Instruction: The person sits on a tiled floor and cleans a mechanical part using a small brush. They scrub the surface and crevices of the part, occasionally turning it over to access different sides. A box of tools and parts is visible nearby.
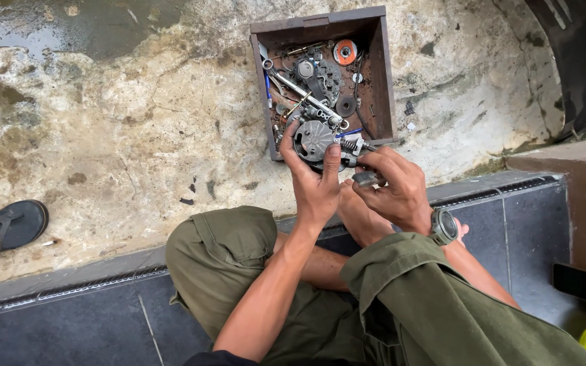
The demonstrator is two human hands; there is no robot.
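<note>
**Round metal part held at the near edge of our tool box**

Olive trousers cover our folded knees closest to the lens, on a dark tiled step. Above them we grip a round grey metal part with a ribbed face. It sits right at the near edge of the wooden box, overlapping the box's near wall.

Our left hand is wrapped around the part from below, thumb pressed up onto its lower face and fingers curled over its left rim, wrist straight and forearm running back to our lap. Our right hand comes in from the right, fingers pinched narrowly around a small metal piece just beside the part, where a short spring sticks out. A wristwatch sits on that wrist.

Inside the box we see a jumble: a long spanner lying diagonally, an orange-and-grey disc in the far right corner, a dark round washer and assorted small rusty bits.

Beyond lies rough, stained concrete ground, wet at the far left. One dark sandal rests at the ground's left edge, well apart from us.
</note>
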